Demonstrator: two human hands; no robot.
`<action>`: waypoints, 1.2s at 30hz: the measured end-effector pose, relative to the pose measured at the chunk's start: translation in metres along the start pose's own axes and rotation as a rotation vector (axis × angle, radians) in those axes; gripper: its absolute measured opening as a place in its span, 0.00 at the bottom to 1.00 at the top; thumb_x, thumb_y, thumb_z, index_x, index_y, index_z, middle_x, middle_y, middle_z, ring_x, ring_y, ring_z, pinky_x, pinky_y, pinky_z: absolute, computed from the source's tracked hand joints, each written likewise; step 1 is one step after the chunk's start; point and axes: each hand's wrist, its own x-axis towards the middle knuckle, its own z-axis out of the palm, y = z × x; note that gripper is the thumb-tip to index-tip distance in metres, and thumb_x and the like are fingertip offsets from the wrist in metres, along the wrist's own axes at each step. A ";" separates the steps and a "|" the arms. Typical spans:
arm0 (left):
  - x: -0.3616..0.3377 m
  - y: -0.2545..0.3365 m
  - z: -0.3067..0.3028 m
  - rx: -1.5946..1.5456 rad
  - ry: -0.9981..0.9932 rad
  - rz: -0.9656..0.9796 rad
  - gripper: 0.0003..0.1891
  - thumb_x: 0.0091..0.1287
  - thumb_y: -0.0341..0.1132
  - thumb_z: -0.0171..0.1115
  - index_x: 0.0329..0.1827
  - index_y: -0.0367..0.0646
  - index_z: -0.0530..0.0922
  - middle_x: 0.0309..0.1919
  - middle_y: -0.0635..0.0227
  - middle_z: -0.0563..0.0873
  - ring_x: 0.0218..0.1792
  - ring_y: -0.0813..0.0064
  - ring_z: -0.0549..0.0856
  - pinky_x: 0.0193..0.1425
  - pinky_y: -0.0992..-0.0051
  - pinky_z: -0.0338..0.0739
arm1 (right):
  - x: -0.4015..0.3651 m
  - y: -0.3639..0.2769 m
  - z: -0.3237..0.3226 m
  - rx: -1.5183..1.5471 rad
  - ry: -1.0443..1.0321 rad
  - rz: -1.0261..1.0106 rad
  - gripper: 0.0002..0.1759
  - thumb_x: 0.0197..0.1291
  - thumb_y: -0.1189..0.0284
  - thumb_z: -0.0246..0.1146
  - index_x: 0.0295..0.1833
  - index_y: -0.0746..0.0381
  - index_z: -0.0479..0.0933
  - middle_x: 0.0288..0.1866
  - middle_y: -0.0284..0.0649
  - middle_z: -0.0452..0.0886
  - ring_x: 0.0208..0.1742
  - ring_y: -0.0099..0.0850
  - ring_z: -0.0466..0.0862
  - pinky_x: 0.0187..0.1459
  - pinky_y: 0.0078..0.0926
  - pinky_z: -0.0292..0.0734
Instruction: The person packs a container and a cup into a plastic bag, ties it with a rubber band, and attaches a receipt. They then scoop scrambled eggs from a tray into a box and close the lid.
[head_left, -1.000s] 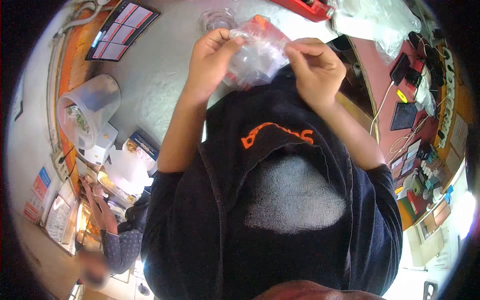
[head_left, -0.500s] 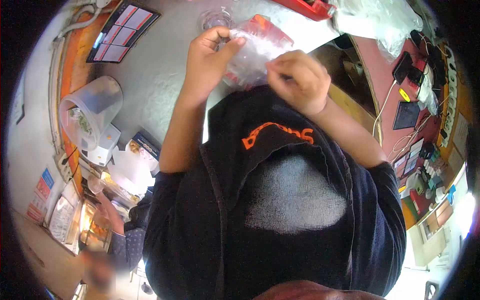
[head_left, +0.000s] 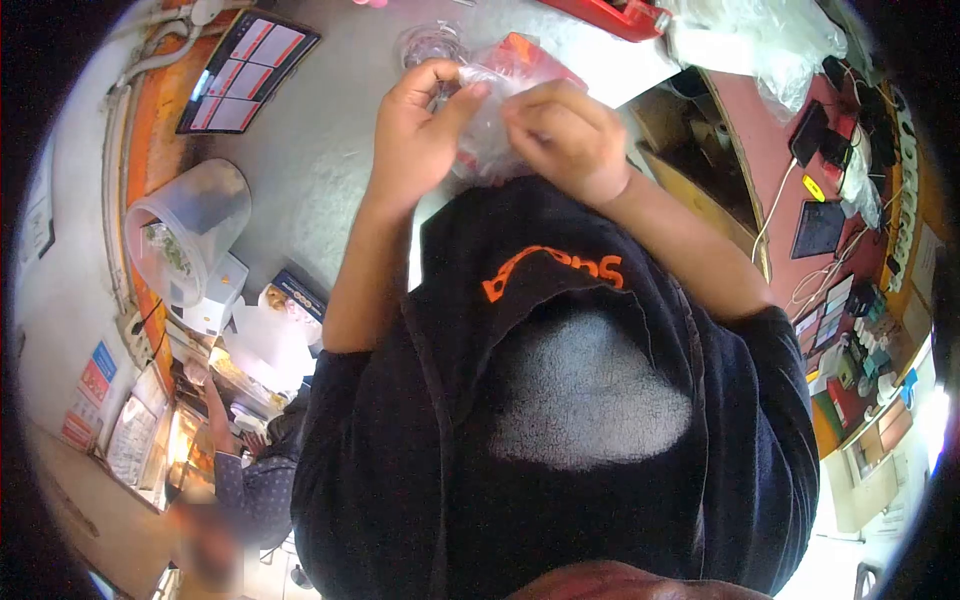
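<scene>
A clear plastic bag with something red and white in or behind it hangs at the counter edge, just in front of my chest. My left hand pinches the bag's upper left part between thumb and fingers. Close to its right side, my right hand is curled with fingertips together at the plastic. What exactly those fingertips grip is hard to make out. A red carton or packet shows beyond the bag, partly covered by it.
A round clear container stands behind my left hand. A red tray and plastic bags lie at the far right. A tub with greens stands left. Another person works at lower left.
My right hand has moved left, closer to my left hand, along the plastic bag. My left hand keeps its pinch in nearly the same spot.
</scene>
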 end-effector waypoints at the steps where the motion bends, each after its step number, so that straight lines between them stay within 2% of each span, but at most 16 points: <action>1: 0.000 0.001 -0.002 0.032 -0.011 0.014 0.04 0.64 0.28 0.65 0.38 0.41 0.78 0.32 0.73 0.81 0.26 0.84 0.81 0.20 0.83 0.76 | 0.001 0.002 0.002 0.000 -0.007 0.004 0.09 0.44 0.79 0.71 0.31 0.62 0.77 0.34 0.37 0.80 0.32 0.32 0.84 0.33 0.26 0.81; 3: 0.002 -0.001 -0.008 0.070 -0.020 0.029 0.05 0.63 0.27 0.66 0.37 0.40 0.78 0.33 0.72 0.81 0.28 0.83 0.81 0.25 0.82 0.78 | 0.002 0.004 0.007 0.007 -0.010 0.006 0.09 0.44 0.79 0.71 0.31 0.62 0.77 0.34 0.37 0.80 0.33 0.32 0.84 0.34 0.26 0.81; 5: 0.009 -0.007 -0.019 0.276 -0.061 0.289 0.08 0.61 0.24 0.66 0.40 0.39 0.76 0.35 0.71 0.81 0.37 0.80 0.81 0.39 0.77 0.78 | 0.002 0.007 0.009 0.009 0.002 0.004 0.09 0.43 0.79 0.71 0.30 0.62 0.77 0.34 0.36 0.80 0.33 0.33 0.83 0.34 0.28 0.80; 6: 0.012 -0.006 -0.022 0.281 -0.059 0.292 0.08 0.61 0.24 0.66 0.40 0.39 0.76 0.35 0.71 0.81 0.37 0.80 0.81 0.39 0.77 0.78 | 0.004 0.009 0.009 0.013 0.005 0.000 0.09 0.43 0.79 0.71 0.30 0.62 0.77 0.34 0.36 0.80 0.33 0.33 0.83 0.34 0.28 0.80; 8: 0.013 -0.002 -0.027 0.022 -0.031 0.218 0.07 0.63 0.22 0.59 0.43 0.38 0.73 0.35 0.68 0.82 0.42 0.78 0.80 0.50 0.73 0.75 | 0.002 0.009 0.010 0.010 0.023 -0.013 0.10 0.41 0.79 0.72 0.30 0.62 0.77 0.34 0.36 0.81 0.33 0.33 0.83 0.34 0.28 0.80; 9: 0.014 -0.002 -0.031 0.025 -0.030 0.209 0.07 0.63 0.22 0.59 0.43 0.38 0.73 0.35 0.68 0.82 0.42 0.78 0.80 0.50 0.73 0.75 | 0.000 0.013 0.011 0.016 0.023 -0.006 0.10 0.41 0.79 0.72 0.30 0.62 0.77 0.34 0.36 0.81 0.33 0.33 0.83 0.34 0.28 0.80; 11: 0.018 -0.002 -0.042 -0.073 -0.041 0.225 0.08 0.66 0.19 0.48 0.44 0.39 0.71 0.38 0.61 0.84 0.38 0.76 0.82 0.50 0.72 0.75 | -0.004 0.019 0.012 0.004 0.050 -0.044 0.10 0.40 0.79 0.72 0.29 0.61 0.78 0.33 0.36 0.82 0.33 0.33 0.83 0.33 0.28 0.79; 12: 0.021 -0.005 -0.048 -0.070 -0.041 0.216 0.08 0.66 0.19 0.48 0.44 0.39 0.71 0.38 0.61 0.84 0.38 0.76 0.82 0.50 0.72 0.75 | -0.005 0.021 0.012 0.008 0.050 -0.035 0.10 0.40 0.79 0.72 0.29 0.61 0.78 0.33 0.36 0.82 0.33 0.33 0.83 0.33 0.28 0.79; 14: 0.025 -0.009 -0.059 -0.036 -0.129 0.221 0.12 0.66 0.17 0.39 0.43 0.39 0.71 0.44 0.52 0.86 0.38 0.73 0.85 0.50 0.72 0.77 | -0.007 0.022 0.011 0.022 0.031 0.019 0.10 0.40 0.78 0.72 0.29 0.61 0.78 0.33 0.36 0.82 0.32 0.34 0.83 0.33 0.27 0.79; 15: 0.026 -0.010 -0.063 -0.035 -0.131 0.212 0.12 0.66 0.17 0.39 0.43 0.39 0.71 0.44 0.52 0.86 0.38 0.73 0.85 0.50 0.72 0.77 | -0.007 0.022 0.012 0.024 0.031 0.028 0.10 0.40 0.78 0.72 0.29 0.61 0.78 0.33 0.36 0.82 0.32 0.34 0.83 0.33 0.27 0.79; 17: 0.028 -0.012 -0.067 -0.025 -0.210 0.164 0.11 0.67 0.16 0.41 0.44 0.39 0.70 0.51 0.48 0.84 0.41 0.70 0.87 0.48 0.72 0.79 | -0.008 0.022 0.014 0.037 0.038 0.063 0.10 0.42 0.78 0.72 0.29 0.61 0.78 0.34 0.36 0.83 0.33 0.33 0.84 0.33 0.27 0.80; 21: 0.029 -0.014 -0.057 -0.001 -0.254 0.071 0.10 0.67 0.15 0.46 0.45 0.39 0.70 0.52 0.49 0.84 0.45 0.69 0.87 0.48 0.74 0.80 | -0.008 0.027 0.018 0.065 0.050 0.088 0.10 0.43 0.79 0.72 0.30 0.61 0.78 0.34 0.36 0.83 0.33 0.33 0.84 0.34 0.27 0.80; 27: 0.029 -0.009 -0.041 -0.028 -0.186 0.036 0.18 0.63 0.15 0.55 0.54 0.41 0.75 0.50 0.57 0.85 0.45 0.72 0.86 0.50 0.75 0.80 | -0.009 0.033 0.021 0.089 0.071 0.027 0.10 0.43 0.79 0.73 0.30 0.62 0.77 0.34 0.37 0.83 0.33 0.33 0.84 0.33 0.26 0.81; 29: 0.030 -0.006 -0.046 0.308 -0.268 0.068 0.22 0.60 0.16 0.59 0.57 0.43 0.78 0.47 0.62 0.87 0.44 0.77 0.86 0.48 0.77 0.80 | -0.008 0.032 0.021 0.090 0.075 0.027 0.10 0.43 0.79 0.73 0.30 0.63 0.77 0.34 0.38 0.83 0.33 0.33 0.84 0.33 0.26 0.80; 33: 0.028 -0.003 -0.040 0.471 -0.276 0.158 0.24 0.55 0.17 0.61 0.57 0.45 0.80 0.42 0.65 0.87 0.39 0.78 0.86 0.44 0.78 0.80 | -0.008 0.032 0.022 0.081 0.057 0.047 0.11 0.43 0.78 0.73 0.29 0.63 0.77 0.34 0.38 0.83 0.33 0.33 0.84 0.33 0.26 0.81; 36: 0.029 -0.004 -0.037 0.601 -0.246 0.254 0.23 0.53 0.17 0.60 0.53 0.46 0.81 0.38 0.64 0.85 0.36 0.72 0.85 0.40 0.76 0.80 | -0.007 0.032 0.021 0.107 0.058 0.042 0.10 0.44 0.78 0.73 0.30 0.62 0.78 0.35 0.38 0.83 0.33 0.33 0.84 0.33 0.26 0.81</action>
